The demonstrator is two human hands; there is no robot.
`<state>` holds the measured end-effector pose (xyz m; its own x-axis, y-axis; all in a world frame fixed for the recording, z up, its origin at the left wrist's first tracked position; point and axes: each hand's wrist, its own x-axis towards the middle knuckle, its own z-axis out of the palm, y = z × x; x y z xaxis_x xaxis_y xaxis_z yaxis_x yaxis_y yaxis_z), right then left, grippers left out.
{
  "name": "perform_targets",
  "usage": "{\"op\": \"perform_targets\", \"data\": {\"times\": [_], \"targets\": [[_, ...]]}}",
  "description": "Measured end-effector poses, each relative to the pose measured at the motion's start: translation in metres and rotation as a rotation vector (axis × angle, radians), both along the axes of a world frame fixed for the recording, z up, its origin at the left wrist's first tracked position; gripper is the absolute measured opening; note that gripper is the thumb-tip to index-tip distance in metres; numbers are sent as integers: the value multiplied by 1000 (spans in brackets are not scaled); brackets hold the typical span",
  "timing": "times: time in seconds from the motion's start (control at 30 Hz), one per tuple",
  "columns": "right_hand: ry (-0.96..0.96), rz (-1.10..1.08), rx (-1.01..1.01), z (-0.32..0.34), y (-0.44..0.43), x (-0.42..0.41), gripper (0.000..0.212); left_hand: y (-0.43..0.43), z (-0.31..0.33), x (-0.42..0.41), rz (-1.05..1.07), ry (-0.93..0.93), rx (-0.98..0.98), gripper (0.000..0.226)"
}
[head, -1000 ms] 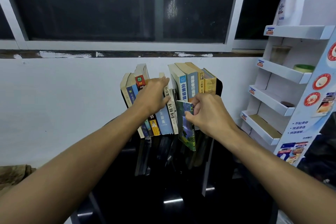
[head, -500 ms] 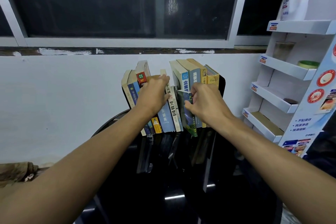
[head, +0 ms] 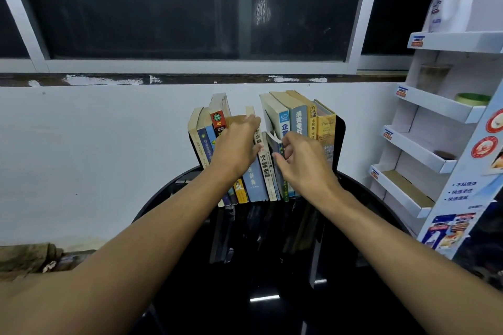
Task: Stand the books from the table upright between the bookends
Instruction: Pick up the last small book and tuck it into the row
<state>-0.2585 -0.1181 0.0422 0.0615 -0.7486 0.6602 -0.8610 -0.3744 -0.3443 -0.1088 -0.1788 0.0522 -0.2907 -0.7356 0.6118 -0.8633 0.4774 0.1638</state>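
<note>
Left hand [head: 236, 144]: fingers straight, pressed flat against the leaning row of upright paperbacks [head: 206, 139], holding it off the gap. Immediately right of those fingers, the thin green-covered paperback [head: 275, 140] stands in the gap above the glossy black bench [head: 272, 266]. Right hand [head: 302, 160]: fingers curled, pinching the paperback's upper spine. Right again, taller books [head: 288, 114] lean on the black bookend [head: 340, 141]. Assessment: the paperback is light and floppy with a slick cover, so grip it near the spine.

A red-labelled spine [head: 218, 122] reads "02"; a cream spine [head: 313, 125] reads "小故事".
</note>
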Motion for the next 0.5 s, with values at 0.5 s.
{"op": "perform_targets", "data": {"times": [0.5], "targets": [[41,-47,-33,9,18,-3,16,2,0,1,-7,16,2,37]]}}
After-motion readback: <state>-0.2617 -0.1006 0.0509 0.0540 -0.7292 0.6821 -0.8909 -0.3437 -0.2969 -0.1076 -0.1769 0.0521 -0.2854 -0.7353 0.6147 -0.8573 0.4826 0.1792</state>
